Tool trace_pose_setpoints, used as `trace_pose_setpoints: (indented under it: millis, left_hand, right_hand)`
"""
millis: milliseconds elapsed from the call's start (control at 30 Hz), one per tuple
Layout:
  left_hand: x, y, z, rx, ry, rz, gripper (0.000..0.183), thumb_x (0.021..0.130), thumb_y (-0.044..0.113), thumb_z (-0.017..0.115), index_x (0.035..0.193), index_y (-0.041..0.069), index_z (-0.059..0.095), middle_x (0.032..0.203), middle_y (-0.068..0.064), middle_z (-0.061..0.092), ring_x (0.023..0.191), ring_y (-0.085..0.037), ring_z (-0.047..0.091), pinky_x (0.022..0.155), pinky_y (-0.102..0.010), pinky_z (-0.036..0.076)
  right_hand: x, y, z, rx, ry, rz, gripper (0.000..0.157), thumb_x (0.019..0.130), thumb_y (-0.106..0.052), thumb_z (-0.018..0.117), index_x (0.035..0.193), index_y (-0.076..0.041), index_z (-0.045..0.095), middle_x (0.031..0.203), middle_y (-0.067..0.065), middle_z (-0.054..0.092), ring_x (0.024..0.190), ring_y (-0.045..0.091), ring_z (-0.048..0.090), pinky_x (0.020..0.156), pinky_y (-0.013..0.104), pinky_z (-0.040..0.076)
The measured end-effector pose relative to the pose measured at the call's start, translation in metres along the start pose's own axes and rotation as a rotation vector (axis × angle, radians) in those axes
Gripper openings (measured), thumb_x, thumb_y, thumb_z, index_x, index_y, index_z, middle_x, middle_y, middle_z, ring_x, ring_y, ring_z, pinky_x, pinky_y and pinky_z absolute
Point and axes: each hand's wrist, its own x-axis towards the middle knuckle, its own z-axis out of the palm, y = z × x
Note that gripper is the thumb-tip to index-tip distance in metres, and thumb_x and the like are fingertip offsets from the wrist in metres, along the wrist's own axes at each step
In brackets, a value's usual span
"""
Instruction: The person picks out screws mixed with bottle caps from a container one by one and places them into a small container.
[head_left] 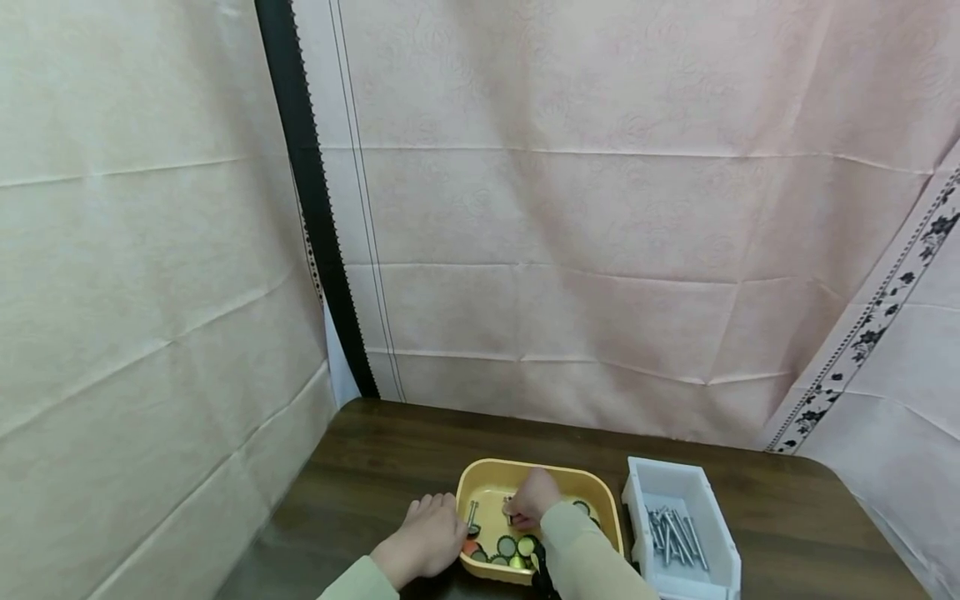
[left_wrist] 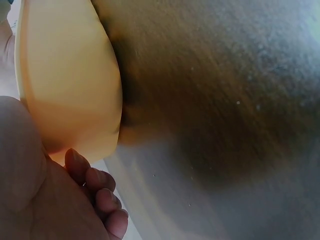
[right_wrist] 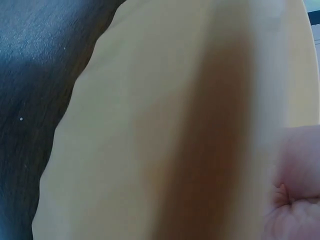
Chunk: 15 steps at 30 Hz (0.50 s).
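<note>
In the head view, a yellow plastic basin (head_left: 542,468) stands on the table. My right hand (head_left: 534,498) reaches inside it, fingers curled and fingertips at a small metal bolt (head_left: 507,510), which they pinch; the hand covers part of it. Curled fingers also show at the edge of the right wrist view, beyond the basin's wall (right_wrist: 125,125). My left hand (head_left: 431,533) rests against the basin's left side, fingers loosely extended. Another bolt (head_left: 473,512) lies at the left inside the basin. Round pieces, green (head_left: 507,546), yellow-green (head_left: 527,546) and orange (head_left: 471,547), lie toward the near side.
Right of the basin stands a white plastic bin (head_left: 720,533) with several long metal bolts (head_left: 675,535) in it. The dark wooden table (head_left: 390,450) meets a light cloth curtain (head_left: 562,292) at its back edge.
</note>
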Motion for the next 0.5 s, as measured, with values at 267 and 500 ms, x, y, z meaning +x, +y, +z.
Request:
trace_pose_setpoints:
  millis: [267, 500]
  left_hand:
    - [-0.0014, -0.0023, 0.0026, -0.001, 0.014, -0.003, 0.024, 0.097, 0.031, 0.04, 0.092, 0.009, 0.049, 0.081, -0.002, 0.042, 0.076, -0.022, 0.036, 0.072, -0.04, 0.029]
    - [0.0005, -0.0002, -0.0002, -0.009, 0.014, -0.004, 0.024, 0.098, 0.03, 0.04, 0.093, 0.008, 0.049, 0.082, -0.002, 0.043, 0.076, -0.023, 0.036, 0.072, -0.04, 0.028]
  right_hand:
    - [-0.0056, -0.0032, 0.0027, -0.238, 0.073, -0.114, 0.023, 0.071, -0.001, 0.079, 0.056, -0.002, 0.061, 0.048, 0.004, 0.057, 0.046, 0.018, 0.06, 0.048, 0.029, 0.05]
    - [-0.0094, -0.0067, -0.0015, -0.277, 0.091, -0.171, 0.019, 0.07, 0.0, 0.076, 0.055, -0.001, 0.063, 0.041, -0.003, 0.05, 0.041, 0.012, 0.05, 0.052, 0.028, 0.046]
